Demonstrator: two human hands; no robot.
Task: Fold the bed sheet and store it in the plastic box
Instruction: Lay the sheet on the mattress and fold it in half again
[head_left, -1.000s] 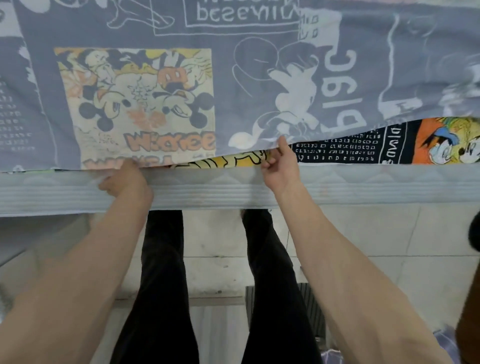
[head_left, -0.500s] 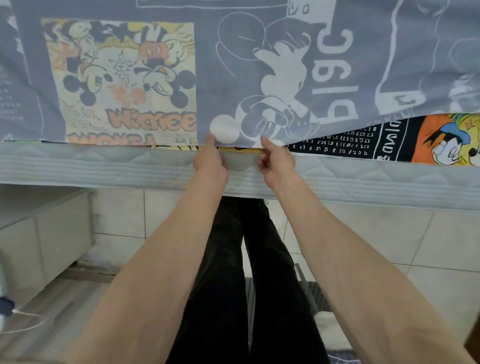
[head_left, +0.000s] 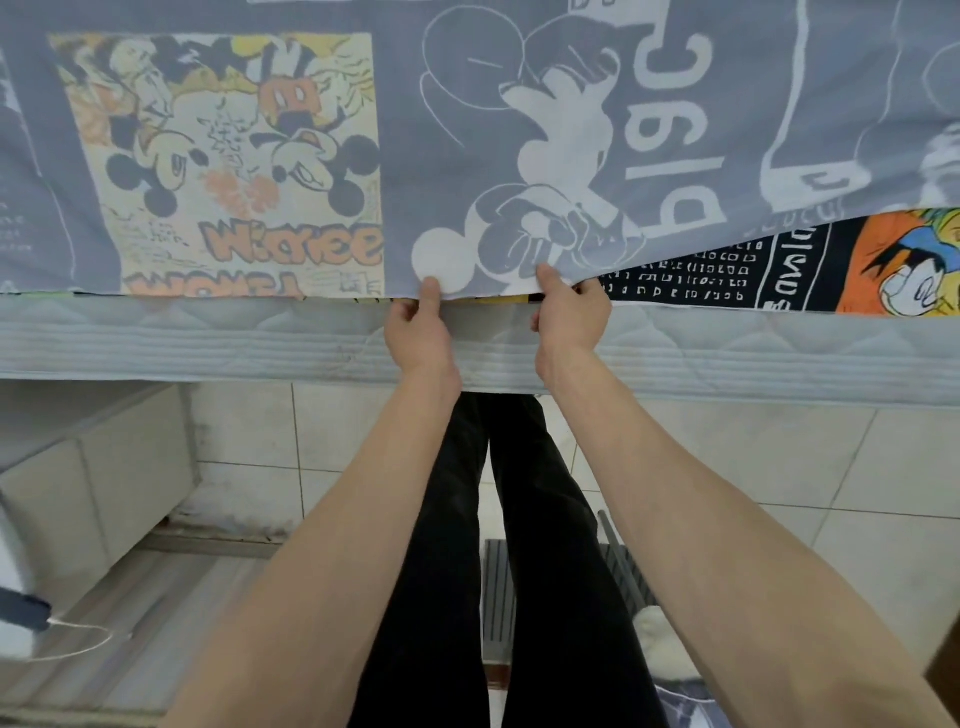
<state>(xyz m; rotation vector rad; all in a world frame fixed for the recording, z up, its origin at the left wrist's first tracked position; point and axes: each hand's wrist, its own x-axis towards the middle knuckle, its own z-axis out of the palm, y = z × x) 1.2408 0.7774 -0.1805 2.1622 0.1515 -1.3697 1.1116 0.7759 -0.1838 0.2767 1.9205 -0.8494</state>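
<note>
The bed sheet (head_left: 467, 130) lies spread over the mattress, its pale grey reverse side up with cartoon mouse prints. At the right its dark printed layer (head_left: 779, 270) shows underneath where the top layer stops short. My left hand (head_left: 418, 332) pinches the sheet's near edge at the mattress rim, thumb on top. My right hand (head_left: 569, 317) grips the same edge a hand's width to the right. The plastic box is not in view.
The quilted mattress side (head_left: 208, 338) runs across the frame. Below it are a tiled floor (head_left: 779, 467), a pale cabinet (head_left: 93, 467) at the left, a white cable (head_left: 67, 629), and a grey ribbed mat (head_left: 498, 597) by my legs.
My left hand slid right along the sheet's edge from the left side until it sat close beside my right hand. Both now pinch the edge near the middle.
</note>
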